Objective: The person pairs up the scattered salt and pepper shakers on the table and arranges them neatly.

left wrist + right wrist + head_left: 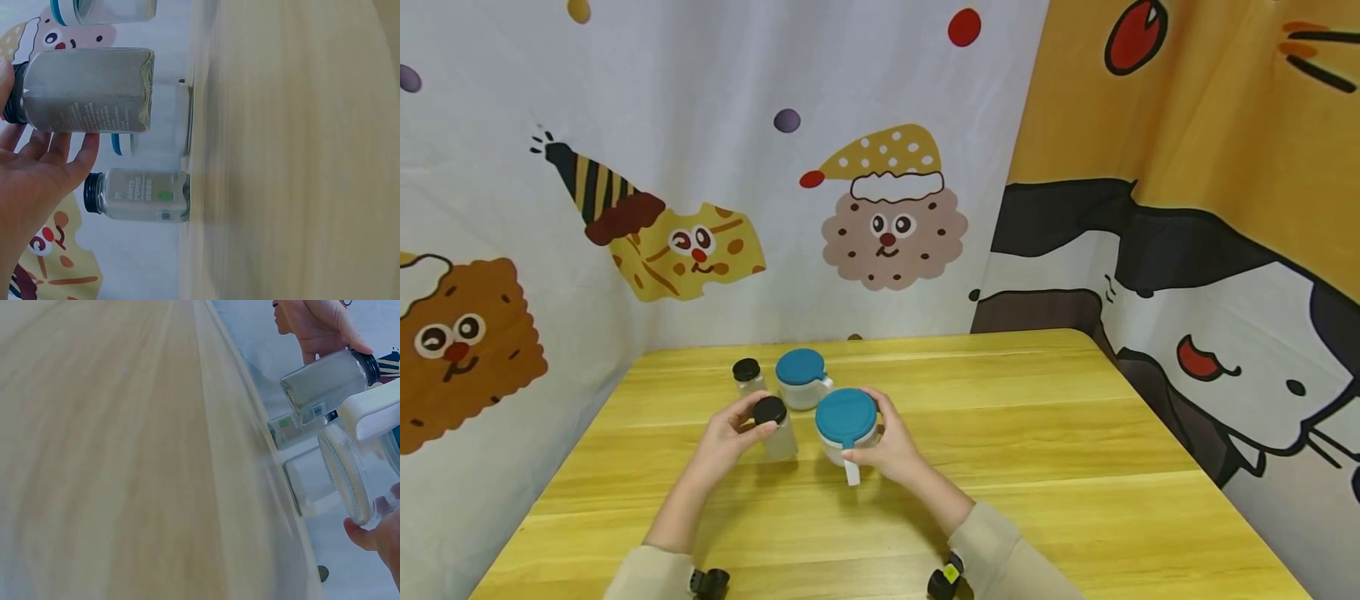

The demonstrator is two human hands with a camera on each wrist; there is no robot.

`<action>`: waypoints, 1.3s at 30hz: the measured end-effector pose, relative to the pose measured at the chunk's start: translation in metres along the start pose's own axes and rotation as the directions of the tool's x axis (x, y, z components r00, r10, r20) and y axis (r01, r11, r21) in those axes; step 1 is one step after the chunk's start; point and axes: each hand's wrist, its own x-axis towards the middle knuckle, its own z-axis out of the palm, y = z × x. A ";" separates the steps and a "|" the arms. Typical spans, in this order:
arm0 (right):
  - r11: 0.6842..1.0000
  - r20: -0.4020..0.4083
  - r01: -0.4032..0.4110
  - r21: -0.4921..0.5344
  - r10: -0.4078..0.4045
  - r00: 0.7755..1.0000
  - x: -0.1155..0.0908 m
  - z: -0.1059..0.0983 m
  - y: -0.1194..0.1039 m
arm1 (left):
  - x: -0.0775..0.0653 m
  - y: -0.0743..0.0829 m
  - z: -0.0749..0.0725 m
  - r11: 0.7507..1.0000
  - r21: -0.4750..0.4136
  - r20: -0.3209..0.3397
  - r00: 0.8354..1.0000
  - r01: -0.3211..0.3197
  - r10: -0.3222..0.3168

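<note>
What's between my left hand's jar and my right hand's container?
Nothing: the head view shows bare tabletop between jar and container. A second container stands behind.

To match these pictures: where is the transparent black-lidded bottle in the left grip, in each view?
Head: the transparent black-lidded bottle is left of centre, below middle.
Left wrist: upper left, sideways.
Right wrist: upper right, tilted.
Shared landmark: second such bottle on the yellow wood-grain table.
</note>
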 end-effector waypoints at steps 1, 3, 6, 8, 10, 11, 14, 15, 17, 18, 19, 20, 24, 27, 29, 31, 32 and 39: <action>1.000 0.002 0.002 -0.003 -0.002 1.000 0.000 -0.001 -0.001 | 0.000 0.000 0.001 1.000 -0.003 0.002 1.000 -0.002 0.002; 1.000 0.001 0.007 -0.004 -0.007 1.000 -0.001 -0.004 -0.001 | 0.000 0.001 0.003 1.000 -0.012 0.007 1.000 -0.015 0.015; 1.000 -0.007 0.011 -0.001 -0.011 1.000 -0.003 -0.009 -0.001 | 0.001 0.000 0.005 0.999 -0.020 0.008 0.999 -0.032 0.032; 1.000 -0.015 0.010 0.002 -0.010 1.000 -0.004 -0.012 0.000 | 0.002 0.000 0.007 0.999 -0.023 0.009 0.999 -0.034 0.034; 1.000 -0.022 0.011 0.005 -0.011 1.000 -0.004 -0.015 0.000 | 0.002 0.000 0.009 0.999 -0.025 0.009 0.999 -0.036 0.037; 1.000 -0.024 0.013 0.005 -0.013 1.000 -0.004 -0.017 0.000 | 0.003 0.001 0.009 0.999 -0.031 0.010 0.999 -0.039 0.039; 0.999 -0.027 0.032 0.011 -0.032 0.999 -0.004 -0.021 0.000 | 0.004 0.002 0.011 0.998 -0.042 0.011 0.998 -0.055 0.055; 0.999 -0.026 0.043 0.015 -0.042 0.999 -0.004 -0.023 0.000 | 0.004 0.002 0.012 0.997 -0.046 0.014 0.998 -0.061 0.062; 0.998 -0.026 0.062 0.012 -0.062 0.998 -0.005 -0.025 0.000 | 0.005 0.003 0.014 0.996 -0.053 0.024 0.997 -0.074 0.075; 0.997 -0.026 0.071 0.010 -0.071 0.997 -0.006 -0.026 0.000 | 0.006 0.003 0.015 0.995 -0.054 0.031 0.996 -0.082 0.084; 0.997 -0.027 0.079 0.009 -0.079 0.997 -0.006 -0.026 0.000 | 0.006 0.003 0.016 0.995 -0.055 0.040 0.995 -0.087 0.089; 0.996 -0.027 0.084 0.007 -0.084 0.996 -0.007 -0.027 -0.001 | 0.007 0.003 0.017 0.994 -0.056 0.049 0.994 -0.091 0.094; 0.996 -0.034 0.088 0.011 -0.088 0.996 -0.011 -0.031 -0.004 | 0.009 0.004 0.021 0.993 -0.062 0.073 0.991 -0.104 0.109; 0.997 -0.041 0.082 0.003 -0.082 0.996 -0.013 -0.035 -0.004 | 0.011 0.005 0.024 0.991 -0.072 0.084 0.990 -0.111 0.117; 0.997 -0.046 0.081 -0.004 -0.081 0.996 -0.014 -0.038 -0.004 | 0.012 0.006 0.025 0.991 -0.078 0.090 0.989 -0.112 0.119; 0.996 -0.051 0.090 -0.006 -0.090 0.995 -0.014 -0.041 -0.002 | 0.013 0.006 0.027 0.990 -0.085 0.097 0.987 -0.116 0.124; 0.995 -0.055 0.095 -0.006 -0.095 0.994 -0.014 -0.042 -0.001 | 0.013 0.006 0.028 0.989 -0.089 0.099 0.987 -0.116 0.125; 0.991 -0.069 0.130 -0.009 -0.130 0.989 -0.016 -0.052 0.003 | 0.016 0.004 0.035 0.991 -0.083 0.089 0.989 -0.109 0.117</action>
